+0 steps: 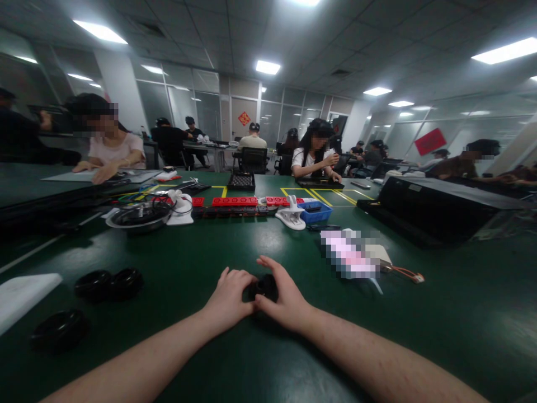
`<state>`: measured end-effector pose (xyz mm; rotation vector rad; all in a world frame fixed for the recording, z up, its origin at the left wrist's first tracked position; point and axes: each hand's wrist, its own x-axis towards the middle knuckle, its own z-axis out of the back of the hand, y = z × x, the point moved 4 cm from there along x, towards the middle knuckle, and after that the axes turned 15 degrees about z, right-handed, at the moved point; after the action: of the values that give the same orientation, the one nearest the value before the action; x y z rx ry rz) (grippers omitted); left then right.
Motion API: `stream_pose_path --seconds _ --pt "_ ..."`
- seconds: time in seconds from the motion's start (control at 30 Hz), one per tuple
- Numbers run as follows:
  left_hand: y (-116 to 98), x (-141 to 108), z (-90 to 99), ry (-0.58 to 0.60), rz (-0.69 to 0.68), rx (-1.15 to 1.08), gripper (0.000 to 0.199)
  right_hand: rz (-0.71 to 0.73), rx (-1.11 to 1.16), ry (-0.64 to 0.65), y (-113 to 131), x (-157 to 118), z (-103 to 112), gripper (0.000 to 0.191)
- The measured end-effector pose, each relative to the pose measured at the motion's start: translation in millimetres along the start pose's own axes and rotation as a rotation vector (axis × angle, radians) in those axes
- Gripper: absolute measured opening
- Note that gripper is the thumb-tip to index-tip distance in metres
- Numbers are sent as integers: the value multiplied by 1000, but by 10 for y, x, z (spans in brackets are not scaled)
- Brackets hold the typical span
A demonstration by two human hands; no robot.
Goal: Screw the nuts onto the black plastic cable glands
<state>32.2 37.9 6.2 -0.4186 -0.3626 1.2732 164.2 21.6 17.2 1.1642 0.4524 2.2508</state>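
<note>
In the middle of the green table, my left hand point(230, 294) and my right hand point(284, 296) close in from both sides on a black round piece point(267, 286). My left fingers curl around its left side, with the thumb at the near edge. On the right, my thumb and fingers arch over it, the index finger partly raised. Its lower part is hidden by my hands, so its exact kind cannot be made out. Left of my hands lie three glossy black tyre-like rings point(93, 284), two touching and one nearer to me point(59, 330).
A metal bowl point(138, 225) with black items, red strips point(235, 201), a white clamp point(292, 215) and a blue bin point(315, 211) line the back. A phone-like item point(350, 254) lies right, before a black box point(440, 210). A white block point(25, 296) is left. People sit across.
</note>
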Motion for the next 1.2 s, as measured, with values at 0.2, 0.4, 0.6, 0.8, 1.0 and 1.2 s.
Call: stream_pose_path --seconds 0.2,0.4,0.6,0.8,1.0,1.2 --pt "-7 -8 7 6 -3 -7 27 -139 -36 -29 -75 14 -14 43" --pt "-8 -5 0 3 -11 1 26 -72 6 -33 -33 11 -47 36" --pt "25 12 -18 0 -15 4 34 -133 -295 -12 -106 50 111 26" --pt "43 18 -22 3 -19 -5 34 -229 -267 85 -232 29 122 11" --pt "29 7 -13 -3 -25 -15 32 -264 -152 -33 -309 50 138 16" --pt "18 -3 -21 -5 -30 7 32 -188 -3 23 -101 98 52 22"
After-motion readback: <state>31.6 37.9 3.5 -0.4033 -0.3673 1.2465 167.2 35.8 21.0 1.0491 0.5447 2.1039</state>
